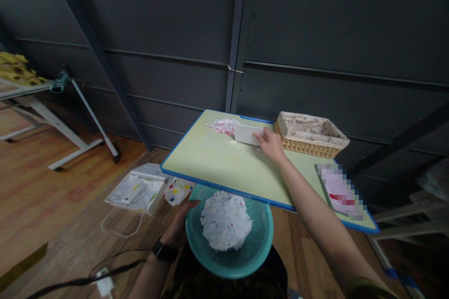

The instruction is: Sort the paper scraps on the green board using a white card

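Note:
My left hand (180,224) holds the left rim of a teal plastic basket (262,243) below the table's front edge. A heap of torn white paper scraps (226,222) fills the basket's middle. Over the tabletop, my right hand (271,145) is closed on the right end of a flat white rectangular plate with rounded corners (247,135); its exact kind I cannot make out. Just left of the plate lies a small pile of white and pink paper scraps (224,125) on the pale green table (217,159).
A cloth-lined wicker basket (308,147) stands at the table's back right. A pixelated booklet-like item (338,191) lies near the right edge. On the floor at left are an open white box (136,191) and a cable (121,235). A dark metal wall (175,23) rises behind.

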A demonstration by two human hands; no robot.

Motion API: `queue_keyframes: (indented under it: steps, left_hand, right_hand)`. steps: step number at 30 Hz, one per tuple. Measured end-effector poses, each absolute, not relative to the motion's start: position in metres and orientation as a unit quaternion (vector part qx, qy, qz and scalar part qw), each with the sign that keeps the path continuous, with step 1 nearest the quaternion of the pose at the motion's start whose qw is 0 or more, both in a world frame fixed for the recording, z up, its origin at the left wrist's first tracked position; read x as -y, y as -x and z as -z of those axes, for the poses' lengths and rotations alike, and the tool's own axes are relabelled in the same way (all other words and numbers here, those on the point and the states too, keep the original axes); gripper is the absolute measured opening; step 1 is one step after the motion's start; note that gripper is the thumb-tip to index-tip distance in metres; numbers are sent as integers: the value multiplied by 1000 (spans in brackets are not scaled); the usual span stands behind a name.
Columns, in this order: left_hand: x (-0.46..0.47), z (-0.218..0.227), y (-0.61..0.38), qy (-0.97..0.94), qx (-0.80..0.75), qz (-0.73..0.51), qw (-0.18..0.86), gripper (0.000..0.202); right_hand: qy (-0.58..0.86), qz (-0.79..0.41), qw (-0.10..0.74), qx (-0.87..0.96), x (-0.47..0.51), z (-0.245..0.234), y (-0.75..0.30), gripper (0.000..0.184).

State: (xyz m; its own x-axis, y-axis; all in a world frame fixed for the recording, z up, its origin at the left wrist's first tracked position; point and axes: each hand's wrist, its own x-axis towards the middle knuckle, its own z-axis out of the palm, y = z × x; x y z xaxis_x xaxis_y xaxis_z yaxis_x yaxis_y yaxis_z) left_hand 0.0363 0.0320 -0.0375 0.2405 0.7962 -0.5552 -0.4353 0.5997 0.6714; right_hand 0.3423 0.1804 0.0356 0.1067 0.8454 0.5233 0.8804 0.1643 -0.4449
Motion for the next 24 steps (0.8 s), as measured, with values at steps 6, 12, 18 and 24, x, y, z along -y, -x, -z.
queue_keyframes:
  steps: [6,12,18,24]
  left_hand:
    - [-31,35,-35,-160,-467,-420,761,39]
    - [-32,39,-34,-151,-478,-406,764,32]
    - [-31,32,-38,-142,-477,-416,761,34]
    - [-31,29,-40,-147,-487,-420,752,30]
  right_hand:
    - [620,-3,383,685,-175,-35,-337,32]
    - [615,-14,369,697,-176,-36,-338,29]
    - [622,-54,363,692,-178,-47,-358,29]
    - [634,-61,360,681,-175,-51,-361,28]
